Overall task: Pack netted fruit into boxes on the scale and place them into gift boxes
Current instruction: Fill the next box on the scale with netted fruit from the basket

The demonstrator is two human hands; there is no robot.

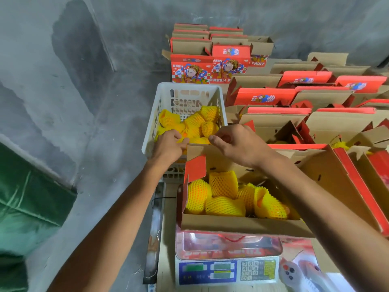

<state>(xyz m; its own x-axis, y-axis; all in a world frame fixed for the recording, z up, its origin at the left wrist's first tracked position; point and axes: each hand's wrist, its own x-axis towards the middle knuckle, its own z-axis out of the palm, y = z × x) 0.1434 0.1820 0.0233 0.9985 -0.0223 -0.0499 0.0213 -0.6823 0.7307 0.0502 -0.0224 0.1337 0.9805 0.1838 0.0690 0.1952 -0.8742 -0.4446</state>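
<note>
Nearest: scale [228,268] on the desk [168,239], keypad and display facing the person, prob so the weight reads at a glance while filling. Display digits too blurred to read.

On the scale pan sits an open box [242,224], flaps up, w/ several netted fruit [223,184] already inside, yellow foam nets on each. Box sits there so each added piece gets weighed; looks partly filled, so I'd judge the fill step is still under way.

Just past the box's far flap: both hands reach over it into the white basket [219,95], the supply bin set right behind the scale, within arm's reach. Left hand [168,146] has its fingers curled down onto the loose fruit [200,123] at the basket's near edge, touching it; whether it's clamped on a piece, can't tell, fingertips are hidden. Right hand [237,142]: thumb and fingers bent together near a net at the flap edge; a pinch or just a touch, can't tell either.

Farthest: rows of red gift boxes [263,98] w/ lids open, to the right and behind, staged to take the weighed boxes.
</note>
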